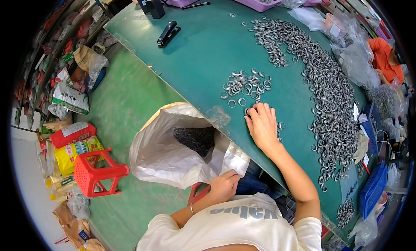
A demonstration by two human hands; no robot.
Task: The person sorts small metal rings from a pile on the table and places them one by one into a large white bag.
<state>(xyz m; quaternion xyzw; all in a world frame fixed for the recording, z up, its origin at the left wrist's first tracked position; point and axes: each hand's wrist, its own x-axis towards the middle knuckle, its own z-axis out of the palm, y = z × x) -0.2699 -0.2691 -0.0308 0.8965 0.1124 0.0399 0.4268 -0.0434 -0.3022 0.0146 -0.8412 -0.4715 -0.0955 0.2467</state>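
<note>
My right hand [262, 126] lies palm down on the green tabletop, its fingers slightly bent over a few metal rings and the thumb apart. Rings peek out at its fingertips; what lies under the palm is hidden. Just beyond it is a small loose group of grey rings [246, 87]. At the table's edge, my left hand [225, 185] is closed on the near rim of a large white woven sack [158, 158]. The sack gapes wide, and a dark heap of small pieces [195, 139] shows inside it.
A large curved heap of rings [327, 93] covers the table's right side. A black stapler [168, 34] and purple trays [255, 0] are farther back. On the floor at left stands a red stool [97, 171] beside bags and shelves. Another person [383, 58] sits at far right.
</note>
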